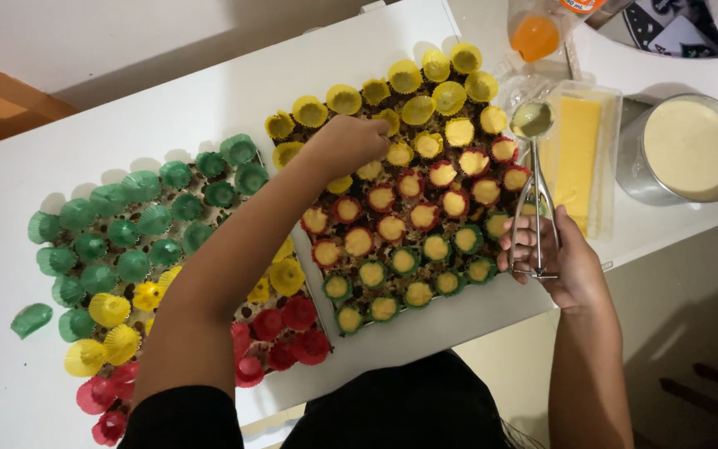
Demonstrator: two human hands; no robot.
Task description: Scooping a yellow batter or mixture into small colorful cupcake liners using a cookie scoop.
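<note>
A long white table carries two dark trays crowded with paper baking cups in green, yellow and red; those on the right tray hold pale batter. Right of it stand a metal pot of batter and a clear tub. The right hand has its fingers clamped on the handles of a metal scoop, its bowl over the tray's right edge. The left hand rests on yellow cups, fingers curled together.

We seem to be in a home kitchen: a white surface carries coloured paper baking cups, a round steel pot of pale cream and a metal spring-handled scoop.
</note>
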